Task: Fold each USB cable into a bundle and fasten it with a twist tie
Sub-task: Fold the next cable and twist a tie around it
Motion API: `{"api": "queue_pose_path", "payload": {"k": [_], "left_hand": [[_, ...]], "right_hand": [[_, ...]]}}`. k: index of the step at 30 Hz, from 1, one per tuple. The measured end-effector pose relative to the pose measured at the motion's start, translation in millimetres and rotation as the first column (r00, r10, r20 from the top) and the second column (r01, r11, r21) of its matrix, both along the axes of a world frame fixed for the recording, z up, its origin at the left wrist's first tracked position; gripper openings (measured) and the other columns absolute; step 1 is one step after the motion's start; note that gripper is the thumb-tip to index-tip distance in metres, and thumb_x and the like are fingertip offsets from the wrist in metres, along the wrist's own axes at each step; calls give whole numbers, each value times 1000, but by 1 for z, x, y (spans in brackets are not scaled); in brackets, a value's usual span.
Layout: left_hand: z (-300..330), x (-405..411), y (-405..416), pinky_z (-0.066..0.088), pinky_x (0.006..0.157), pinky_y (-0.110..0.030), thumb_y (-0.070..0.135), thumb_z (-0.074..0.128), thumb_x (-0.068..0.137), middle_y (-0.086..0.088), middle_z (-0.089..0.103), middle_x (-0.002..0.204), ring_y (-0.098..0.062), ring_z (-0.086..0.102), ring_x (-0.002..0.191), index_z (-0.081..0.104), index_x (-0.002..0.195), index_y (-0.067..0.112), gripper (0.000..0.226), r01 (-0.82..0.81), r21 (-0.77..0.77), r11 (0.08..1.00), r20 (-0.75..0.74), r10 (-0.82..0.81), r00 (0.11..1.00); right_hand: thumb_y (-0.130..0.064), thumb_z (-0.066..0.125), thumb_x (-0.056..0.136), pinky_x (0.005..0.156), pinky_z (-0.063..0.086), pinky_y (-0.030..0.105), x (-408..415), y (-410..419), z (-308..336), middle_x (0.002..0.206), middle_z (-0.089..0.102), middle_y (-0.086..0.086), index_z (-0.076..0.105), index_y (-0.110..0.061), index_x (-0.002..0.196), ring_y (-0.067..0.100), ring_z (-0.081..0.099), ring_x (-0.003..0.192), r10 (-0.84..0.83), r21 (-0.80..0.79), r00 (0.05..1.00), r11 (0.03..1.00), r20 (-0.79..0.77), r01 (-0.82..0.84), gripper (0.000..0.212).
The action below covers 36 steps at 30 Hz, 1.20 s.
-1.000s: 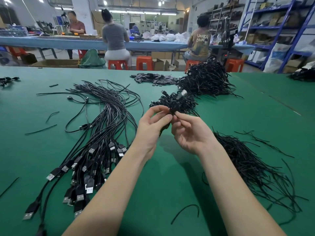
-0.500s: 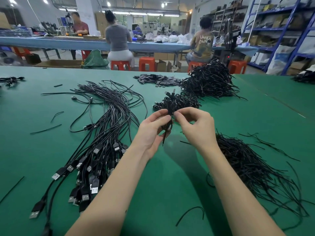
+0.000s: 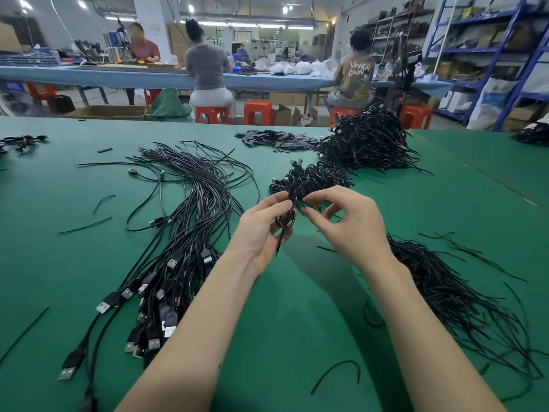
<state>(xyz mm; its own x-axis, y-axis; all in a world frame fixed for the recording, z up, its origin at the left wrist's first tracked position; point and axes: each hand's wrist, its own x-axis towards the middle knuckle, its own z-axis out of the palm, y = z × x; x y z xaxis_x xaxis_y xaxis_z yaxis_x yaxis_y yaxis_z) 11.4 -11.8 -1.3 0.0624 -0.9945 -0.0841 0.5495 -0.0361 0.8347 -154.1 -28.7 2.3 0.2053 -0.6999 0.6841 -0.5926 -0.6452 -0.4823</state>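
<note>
At frame centre, above the green bench [image 3: 297, 322], the left hand [image 3: 261, 233] grips a folded USB cable [image 3: 286, 218]; the right hand's [image 3: 347, 224] fingers [image 3: 309, 200] pinch a twist tie [image 3: 280, 242] at the bundle. Loose cables [image 3: 184, 233] lie lower left.

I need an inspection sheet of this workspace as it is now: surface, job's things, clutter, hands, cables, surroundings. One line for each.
Surface: green table, matte covering.
Job's things: folded cable bundle held up above the table; twist tie pile at right; finished bundles heaped at the far side.
Clutter: stray ties scattered; small black pieces at the far side.
Hands: left hand grips the bundle; right hand pinches at its top.
Cables: loose USB cables fanned at left.
Surroundings: three people at a blue bench; orange stools; blue shelving.
</note>
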Motion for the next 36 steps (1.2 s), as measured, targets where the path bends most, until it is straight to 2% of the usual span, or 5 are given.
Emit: {"api": "queue_pose_path", "payload": {"k": [10, 19, 27, 32, 36], "left_hand": [[-1, 0, 1, 48, 59, -24, 3, 67, 89, 3, 70, 75, -10, 63, 67, 69, 95, 19, 17, 24, -36, 999, 95, -21, 995], [-2, 2, -1, 48, 55, -24, 4, 66, 89, -2, 65, 75, -16, 58, 74, 70, 89, 21, 17, -13, 30, 999, 57, 11, 998], [-2, 6, -1, 47, 59, -25, 3, 67, 88, 1, 68, 76, -14, 60, 74, 69, 93, 21, 19, 7, 11, 1000, 70, -8, 998], [-2, 1, 1, 47, 60, -24, 3, 65, 89, 4, 69, 75, -10, 64, 64, 69, 96, 21, 20, 51, -49, 997, 98, -46, 994], [-2, 1, 0, 47, 57, -25, 4, 65, 89, 1, 68, 73, -11, 62, 66, 69, 94, 21, 19, 29, -8, 1000, 87, -29, 996]], "right_hand": [[-16, 71, 83, 38, 35, 12, 25, 8, 7, 69, 65, -4, 71, -14, 70, 4, 49, 46, -415, 572, 447, 253, 793, -780, 12], [-35, 79, 82, 68, 54, 27, 5, 1, -4, 93, 69, -22, 68, -38, 95, 3, 64, 64, 11, 78, 999, 997, 36, -14, 18], [-40, 73, 89, 62, 50, 27, 16, -2, -9, 81, 72, -21, 73, -33, 80, 7, 63, 62, -44, 271, 986, 962, 159, -1, 12], [-16, 70, 77, 38, 31, 13, 21, 6, 0, 71, 63, -1, 69, -11, 72, 9, 54, 51, -348, 516, 434, 191, 831, -835, 7], [-19, 69, 91, 46, 41, 18, 21, 4, -7, 78, 69, -5, 68, -19, 88, 9, 60, 56, -134, 627, 659, 492, 740, -604, 3]]}}
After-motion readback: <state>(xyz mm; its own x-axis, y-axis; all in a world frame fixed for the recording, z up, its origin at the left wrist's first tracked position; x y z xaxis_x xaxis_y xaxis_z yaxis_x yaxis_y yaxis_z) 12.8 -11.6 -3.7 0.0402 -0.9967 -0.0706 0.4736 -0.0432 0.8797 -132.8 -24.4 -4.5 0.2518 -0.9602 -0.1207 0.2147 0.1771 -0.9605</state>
